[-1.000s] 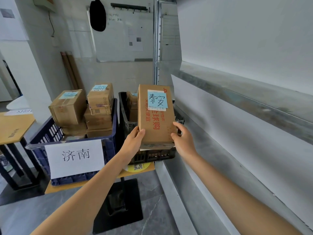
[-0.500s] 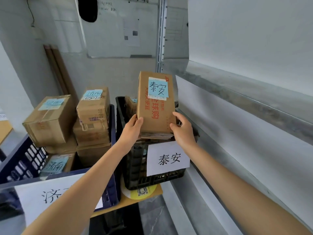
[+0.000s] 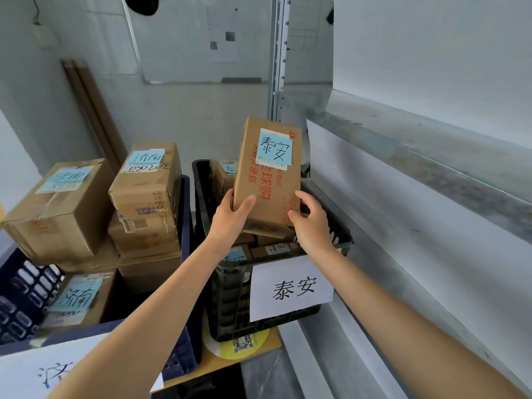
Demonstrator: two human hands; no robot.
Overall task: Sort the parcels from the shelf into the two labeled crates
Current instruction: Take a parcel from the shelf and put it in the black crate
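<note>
I hold a flat cardboard parcel (image 3: 266, 174) with a blue 泰安 note and red print, tilted above the black crate (image 3: 230, 298). My left hand (image 3: 230, 217) grips its lower left edge, thumb on the front face. My right hand (image 3: 312, 223) grips its lower right edge. The black crate carries a white 泰安 sign (image 3: 290, 289) and has other parcels inside, partly hidden by my hands. To the left, the blue crate (image 3: 23, 286) with a white 济南 sign (image 3: 51, 370) is stacked with 济南 parcels (image 3: 146, 182).
A metal shelf (image 3: 417, 156) with white panels runs along the right, close to the black crate. Both crates sit on a wooden tabletop (image 3: 256, 352) with a yellow QR sticker. A wall with a whiteboard (image 3: 201, 38) stands behind.
I have come closer to the crates, and the parcel now hangs over the black crate. Both hands keep their grip on it.
</note>
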